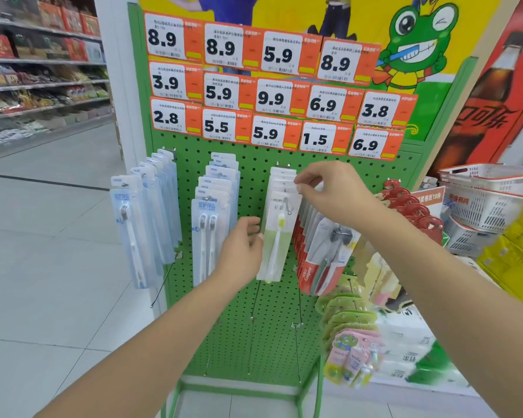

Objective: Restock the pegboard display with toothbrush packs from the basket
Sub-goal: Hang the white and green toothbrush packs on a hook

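A green pegboard (pixel 254 333) carries rows of hanging toothbrush packs. At the front of the middle hook hangs a pack with a yellow-green toothbrush (pixel 277 236). My left hand (pixel 242 248) holds that pack's left edge at mid height between thumb and fingers. My right hand (pixel 329 191) pinches the top right corner of the packs on that same hook. Blue-white packs (pixel 139 218) and twin-brush packs (pixel 210 224) fill the hooks to the left. Red Colgate packs (pixel 317 260) hang to the right, under my right forearm.
Several bare hooks (pixel 252 321) stick out of the lower board. Green and pink children's packs (pixel 351 336) hang at the lower right. White baskets (pixel 489 194) are stacked at the right, beside yellow boxes (pixel 514 254). Price tags (pixel 269 86) cover the upper board. An aisle of tiled floor (pixel 43 236) opens to the left.
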